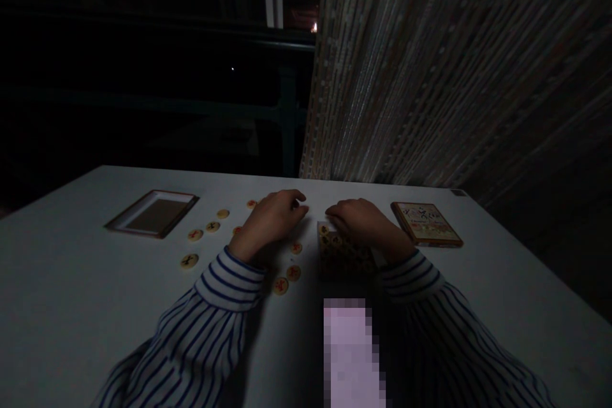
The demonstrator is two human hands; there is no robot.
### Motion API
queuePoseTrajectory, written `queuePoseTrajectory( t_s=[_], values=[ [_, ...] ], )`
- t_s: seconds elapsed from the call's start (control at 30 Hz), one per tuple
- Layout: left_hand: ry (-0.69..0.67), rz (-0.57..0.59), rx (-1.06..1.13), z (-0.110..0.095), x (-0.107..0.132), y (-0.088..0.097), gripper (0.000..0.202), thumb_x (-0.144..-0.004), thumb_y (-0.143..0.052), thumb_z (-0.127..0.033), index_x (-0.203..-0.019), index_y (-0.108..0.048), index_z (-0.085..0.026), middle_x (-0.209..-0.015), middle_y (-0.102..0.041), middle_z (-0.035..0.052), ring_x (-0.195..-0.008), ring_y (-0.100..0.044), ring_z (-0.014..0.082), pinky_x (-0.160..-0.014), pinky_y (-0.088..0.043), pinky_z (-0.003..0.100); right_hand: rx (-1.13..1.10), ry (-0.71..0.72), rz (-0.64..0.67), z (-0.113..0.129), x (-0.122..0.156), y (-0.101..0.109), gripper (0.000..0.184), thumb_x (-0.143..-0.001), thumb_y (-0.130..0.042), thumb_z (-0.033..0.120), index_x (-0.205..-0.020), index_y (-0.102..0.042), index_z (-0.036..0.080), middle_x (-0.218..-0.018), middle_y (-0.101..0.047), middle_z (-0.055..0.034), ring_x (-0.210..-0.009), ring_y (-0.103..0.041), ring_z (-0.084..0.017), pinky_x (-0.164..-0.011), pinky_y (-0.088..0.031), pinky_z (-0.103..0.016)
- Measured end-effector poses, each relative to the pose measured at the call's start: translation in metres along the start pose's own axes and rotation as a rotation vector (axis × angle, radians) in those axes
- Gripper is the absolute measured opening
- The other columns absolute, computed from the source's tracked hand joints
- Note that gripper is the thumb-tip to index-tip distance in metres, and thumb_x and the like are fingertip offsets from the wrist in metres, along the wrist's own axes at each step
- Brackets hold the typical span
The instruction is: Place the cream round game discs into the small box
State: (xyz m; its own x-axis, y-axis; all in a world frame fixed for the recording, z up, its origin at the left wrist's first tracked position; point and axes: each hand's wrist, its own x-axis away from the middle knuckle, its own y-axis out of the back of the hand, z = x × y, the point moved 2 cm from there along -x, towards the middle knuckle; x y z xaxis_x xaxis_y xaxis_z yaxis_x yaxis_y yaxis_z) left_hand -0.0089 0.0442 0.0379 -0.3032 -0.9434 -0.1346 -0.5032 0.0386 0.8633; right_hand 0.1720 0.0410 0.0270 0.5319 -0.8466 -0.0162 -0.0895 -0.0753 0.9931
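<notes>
My left hand (275, 222) is over the white table, thumb and forefinger slightly apart, with no piece visible between them. Round Chinese chess pieces lie around it, among them a red-marked piece (280, 285) and a black-marked piece (189, 261). My right hand (361, 223) reaches over the far edge of a small tray (321, 273) that holds many more pieces. Its fingers are drawn together towards the thumb; whatever they pinch, if anything, is hidden in the dim light. A piece (296, 247) lies between my left hand and the tray.
An open, shallow box half (179, 218) lies at the left of the table (119, 319). To the right is a printed box cover (425, 223). A string curtain (373, 76) hangs behind the table's far edge. A pixelated patch covers the near middle.
</notes>
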Motion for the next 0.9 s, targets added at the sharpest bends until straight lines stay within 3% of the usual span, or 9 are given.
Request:
queuePoseTrajectory(
  t_s=[0.13, 0.33, 0.9],
  values=[
    [0.002, -0.068, 0.031, 0.003, 0.001, 0.010, 0.037, -0.079, -0.046, -0.038, -0.108, -0.059, -0.018, -0.100, -0.067, 0.0074, -0.093, -0.060, 0.0206, -0.079, -0.045, 0.028, 0.030, -0.044, -0.076, -0.004, 0.005, 0.015, 0.034, -0.091, -0.030, 0.028, -0.107, -0.058, 0.019, -0.101, -0.064, -0.0094, -0.094, -0.057, -0.021, -0.078, -0.036, -0.030],
    [0.006, -0.160, 0.041, 0.005, 0.003, 0.027, 0.035, -0.080, -0.045, -0.037, -0.103, -0.062, -0.017, -0.099, -0.067, 0.0064, -0.091, -0.061, 0.0195, -0.080, -0.045, 0.028, 0.029, -0.084, -0.121, -0.006, 0.013, 0.031, 0.033, -0.091, -0.030, 0.028, -0.101, -0.060, 0.019, -0.097, -0.065, -0.0081, -0.090, -0.057, -0.019, -0.074, -0.035, -0.028],
    [-0.003, -0.276, 0.082, -0.001, 0.010, 0.044, 0.031, -0.078, -0.047, -0.037, -0.090, -0.066, -0.017, -0.088, -0.069, 0.0045, -0.080, -0.062, 0.0186, -0.074, -0.047, 0.026, -0.058, -0.139, -0.253, 0.000, 0.029, 0.057, 0.039, -0.092, -0.027, 0.035, -0.097, -0.060, 0.015, -0.095, -0.065, -0.0090, -0.087, -0.057, -0.019, -0.075, -0.034, -0.028]
  ],
)
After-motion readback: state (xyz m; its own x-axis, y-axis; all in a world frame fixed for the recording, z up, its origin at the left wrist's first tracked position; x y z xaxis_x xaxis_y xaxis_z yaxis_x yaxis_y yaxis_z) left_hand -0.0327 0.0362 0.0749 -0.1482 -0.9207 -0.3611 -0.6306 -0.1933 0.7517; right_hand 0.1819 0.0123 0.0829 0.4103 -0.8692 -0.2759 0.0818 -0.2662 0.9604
